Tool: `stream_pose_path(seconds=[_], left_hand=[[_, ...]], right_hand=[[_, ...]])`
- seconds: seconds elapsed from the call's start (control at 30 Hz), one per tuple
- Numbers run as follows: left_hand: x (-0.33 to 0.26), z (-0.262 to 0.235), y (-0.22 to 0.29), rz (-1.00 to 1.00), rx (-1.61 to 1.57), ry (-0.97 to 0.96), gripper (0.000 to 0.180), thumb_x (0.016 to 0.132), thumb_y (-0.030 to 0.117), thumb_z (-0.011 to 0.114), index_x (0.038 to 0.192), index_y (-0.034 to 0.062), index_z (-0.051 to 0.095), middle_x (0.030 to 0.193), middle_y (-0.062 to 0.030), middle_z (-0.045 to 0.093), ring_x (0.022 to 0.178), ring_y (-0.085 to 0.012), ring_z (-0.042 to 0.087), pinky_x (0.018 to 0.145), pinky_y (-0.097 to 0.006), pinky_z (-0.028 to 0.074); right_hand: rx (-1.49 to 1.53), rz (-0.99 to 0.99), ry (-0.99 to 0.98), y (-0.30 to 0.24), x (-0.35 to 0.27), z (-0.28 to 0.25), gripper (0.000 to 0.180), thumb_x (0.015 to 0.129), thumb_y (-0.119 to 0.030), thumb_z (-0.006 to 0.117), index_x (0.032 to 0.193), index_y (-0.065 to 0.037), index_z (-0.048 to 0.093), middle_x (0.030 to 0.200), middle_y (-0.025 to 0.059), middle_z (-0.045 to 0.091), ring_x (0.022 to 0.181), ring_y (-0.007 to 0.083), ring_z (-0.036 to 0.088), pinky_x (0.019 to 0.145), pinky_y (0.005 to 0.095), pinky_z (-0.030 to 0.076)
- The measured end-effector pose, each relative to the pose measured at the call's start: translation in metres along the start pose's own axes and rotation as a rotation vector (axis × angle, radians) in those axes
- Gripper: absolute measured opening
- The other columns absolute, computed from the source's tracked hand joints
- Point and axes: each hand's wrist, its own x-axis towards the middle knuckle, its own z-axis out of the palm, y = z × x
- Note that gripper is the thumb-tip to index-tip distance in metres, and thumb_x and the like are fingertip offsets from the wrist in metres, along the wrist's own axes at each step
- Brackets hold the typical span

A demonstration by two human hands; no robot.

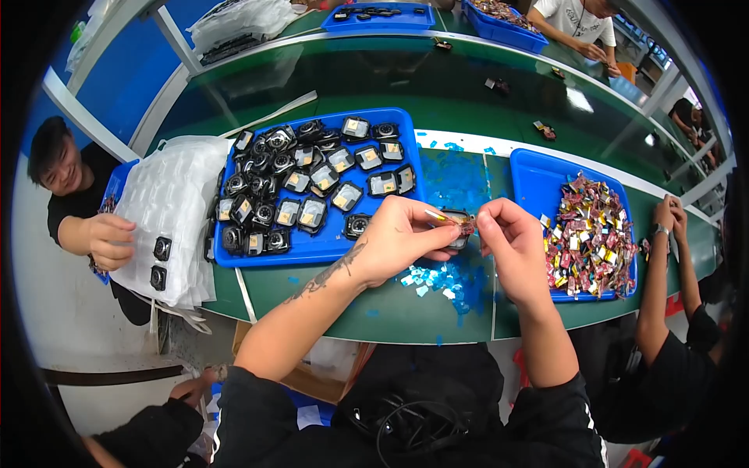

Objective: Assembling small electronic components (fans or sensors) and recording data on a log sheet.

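Observation:
My left hand (402, 240) is closed on a small black watch case (459, 240), held over the green bench between the two blue trays. A thin, pale stick-like piece (438, 216) shows by its thumb and fingertips. A small reddish-brown part (467, 227) sits at the case's right edge. Close against it, my right hand (515, 246) has its thumb and forefinger curled in a pinch; whatever lies between those fingertips is too small to make out. Below the hands, several bluish-white film pieces (425, 278) are scattered on the bench.
On the left stands a blue tray (328, 253) full of black watch cases; on the right, a blue tray (529, 165) heaped with reddish parts. Stacked clear plastic trays (175, 183) lie far left beside a co-worker. Beyond runs a green conveyor belt (374, 78). Another person's hands (667, 214) are at right.

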Motion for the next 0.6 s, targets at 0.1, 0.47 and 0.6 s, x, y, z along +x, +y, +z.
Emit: stream_pose_path(seconds=[0.1, 0.47, 0.6], left_hand=[[0.000, -0.003, -0.004, 0.010, 0.028, 0.003, 0.020, 0.087, 0.007, 0.067, 0.103, -0.0058, 0.068, 0.093, -0.0126, 0.069, 0.082, -0.0141, 0.067, 0.071, -0.026, 0.059], [0.000, 0.005, -0.010, 0.204, -0.035, -0.010, 0.036, 0.087, -0.006, 0.057, 0.123, -0.0027, 0.059, 0.121, -0.0147, 0.063, 0.100, -0.0149, 0.064, 0.087, -0.025, 0.053], [0.000, 0.009, -0.012, 0.259, -0.023, -0.006, 0.036, 0.087, -0.006, 0.058, 0.123, -0.0018, 0.060, 0.120, -0.0134, 0.063, 0.097, -0.0135, 0.065, 0.084, -0.024, 0.054]], right_hand=[[0.073, 0.016, 0.031, -0.004, 0.002, 0.006, 0.014, 0.091, -0.012, 0.063, 0.099, -0.001, 0.060, 0.082, -0.0013, 0.058, 0.073, 0.0033, 0.053, 0.059, 0.0181, 0.043], [-0.092, -0.127, 0.196, 0.005, 0.002, 0.016, 0.028, 0.082, 0.001, 0.069, 0.107, -0.003, 0.057, 0.085, 0.0002, 0.058, 0.075, 0.0032, 0.056, 0.058, 0.0156, 0.042], [-0.119, -0.127, 0.200, 0.005, 0.000, 0.016, 0.033, 0.081, 0.001, 0.069, 0.111, -0.004, 0.055, 0.082, -0.0007, 0.056, 0.074, 0.0034, 0.055, 0.056, 0.0155, 0.042]])
